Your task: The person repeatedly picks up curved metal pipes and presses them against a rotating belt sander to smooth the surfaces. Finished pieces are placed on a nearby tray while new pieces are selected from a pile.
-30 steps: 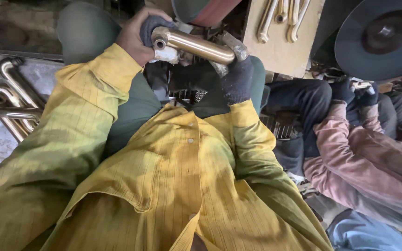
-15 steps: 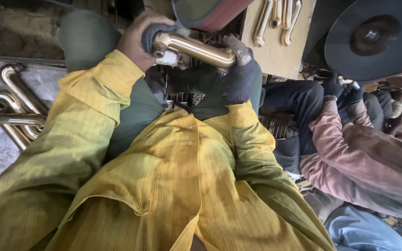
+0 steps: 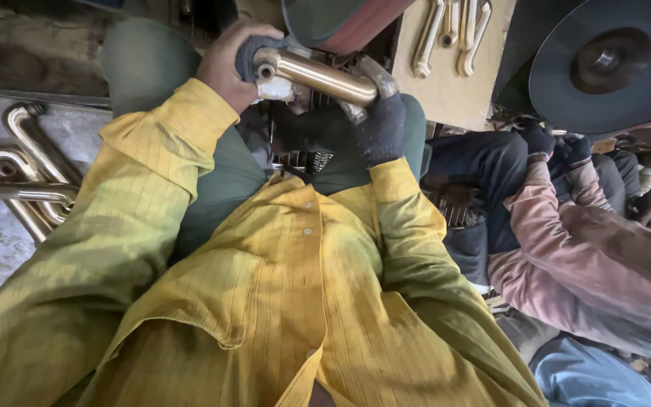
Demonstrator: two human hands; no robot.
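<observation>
1. Compared with a second ago, both hands and the brass pipe (image 3: pixel 318 75) sit slightly higher and closer to the red-rimmed wheel (image 3: pixel 340 22); the grip looks unchanged.
2. Left hand (image 3: pixel 227 60) is wrapped around the pipe's open end, with a dark cloth pad between fingers and metal.
3. Right hand (image 3: pixel 378 124), in a dark glove, clamps the pipe's other end from below.
4. Held between the hands, the pipe lies nearly level, just under the wheel's edge; whether it touches the wheel cannot be told.
5. More curved brass pipes (image 3: pixel 24 173) lie on the grey surface at left.
6. Another person's pink sleeve (image 3: pixel 566 241) reaches toward a dark disc (image 3: pixel 604 60) at right.
</observation>
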